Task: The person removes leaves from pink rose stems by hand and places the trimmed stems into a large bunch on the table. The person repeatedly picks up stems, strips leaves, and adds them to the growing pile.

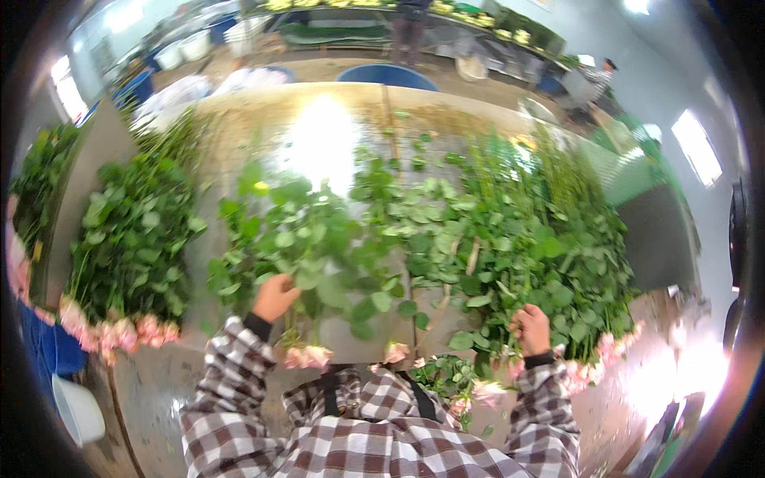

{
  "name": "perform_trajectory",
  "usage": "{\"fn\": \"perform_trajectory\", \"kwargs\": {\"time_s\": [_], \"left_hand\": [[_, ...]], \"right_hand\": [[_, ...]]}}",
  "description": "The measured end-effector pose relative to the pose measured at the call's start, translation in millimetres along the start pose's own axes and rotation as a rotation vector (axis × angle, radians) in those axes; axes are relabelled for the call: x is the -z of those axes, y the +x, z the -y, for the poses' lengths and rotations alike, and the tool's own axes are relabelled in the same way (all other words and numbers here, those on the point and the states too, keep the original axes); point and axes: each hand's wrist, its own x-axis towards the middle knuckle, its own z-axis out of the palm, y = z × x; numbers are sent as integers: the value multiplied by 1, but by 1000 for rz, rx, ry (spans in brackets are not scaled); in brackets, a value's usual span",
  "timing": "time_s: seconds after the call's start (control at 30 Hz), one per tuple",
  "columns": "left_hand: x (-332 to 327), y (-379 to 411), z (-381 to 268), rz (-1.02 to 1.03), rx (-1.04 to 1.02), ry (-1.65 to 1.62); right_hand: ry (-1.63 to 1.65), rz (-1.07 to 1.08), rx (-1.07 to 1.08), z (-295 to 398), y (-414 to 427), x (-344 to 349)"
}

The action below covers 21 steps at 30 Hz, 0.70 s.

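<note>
My left hand [275, 297] is curled at the leafy stems of a loose group of pink roses [308, 357], closed on rose stems [299, 325] among blurred leaves. The flower heads point toward me at the table's near edge. My right hand [531, 328] has its fingers curled at the near side of a large pile of rose stems [538, 251]. Whether a stem lies between those fingers cannot be made out. Pink blooms [577, 376] hang by the right wrist. A single pink rose head [397, 352] lies between the hands.
Another rose bundle [140, 239] lies left, beside an upright divider panel [89, 191]. Below the near edge are more roses [460, 388] and a white bucket [79, 409]. Green mesh [627, 164] stands at right. Blue tubs [387, 76] and a standing person [409, 30] are beyond the table [239, 119].
</note>
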Motion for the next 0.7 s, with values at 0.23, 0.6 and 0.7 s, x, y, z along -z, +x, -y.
{"fn": "perform_trajectory", "kwargs": {"time_s": [0.23,0.6,0.7], "left_hand": [[12,-5,-38,43,37,214],[-6,12,-179,153,-274,-91],[-26,15,-218,494,-122,-383]], "right_hand": [[148,9,0,18,-38,1],[408,122,74,63,51,17],[895,220,-74,77,10,-37]]}}
